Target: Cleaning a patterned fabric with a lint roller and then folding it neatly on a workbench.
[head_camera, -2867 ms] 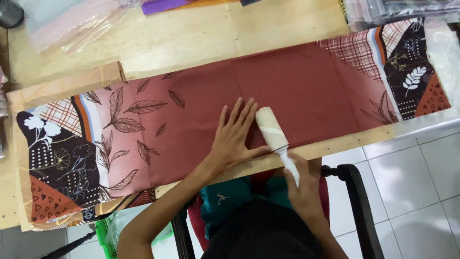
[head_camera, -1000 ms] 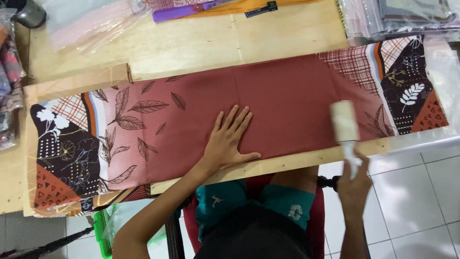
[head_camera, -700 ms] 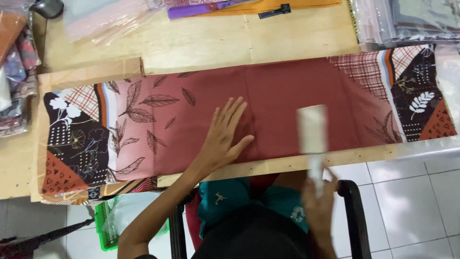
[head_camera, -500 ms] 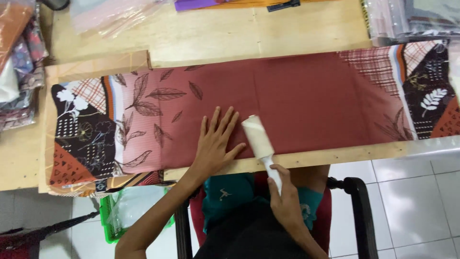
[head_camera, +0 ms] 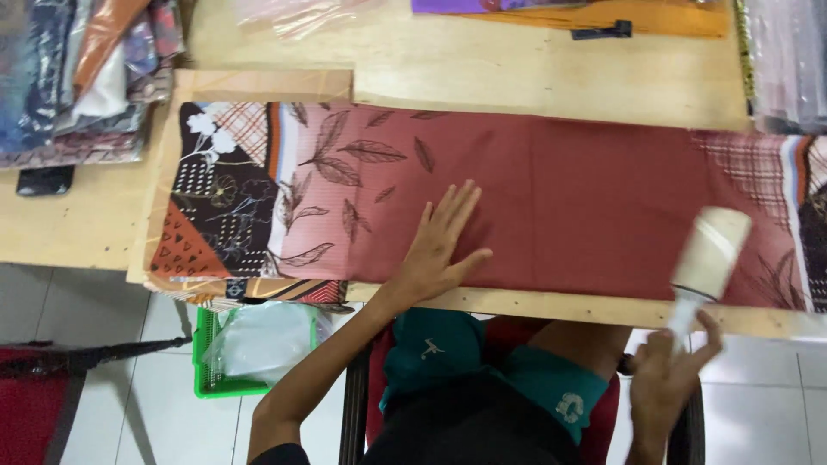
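Note:
A long rust-red cloth (head_camera: 586, 189) with leaf prints and patterned ends lies flat along the near edge of a wooden table (head_camera: 482, 65). My left hand (head_camera: 439, 241) presses flat on the cloth near its middle, fingers spread. My right hand (head_camera: 668, 383) grips the white handle of a lint roller (head_camera: 708, 254). The roller's pale drum rests on the right part of the cloth, near the checked patch.
A pile of folded fabrics (head_camera: 82, 73) sits at the table's left end, with a dark phone (head_camera: 45, 179) beside it. Clear plastic bags (head_camera: 780, 56) lie at the right. A green basket (head_camera: 250, 344) stands on the tiled floor under the table. A black clip (head_camera: 601, 32) lies at the far side.
The roller has swept back and forth over the cloth: right, then left beside my left hand, now right again. My left hand stays pressed on the cloth. The view shifted left.

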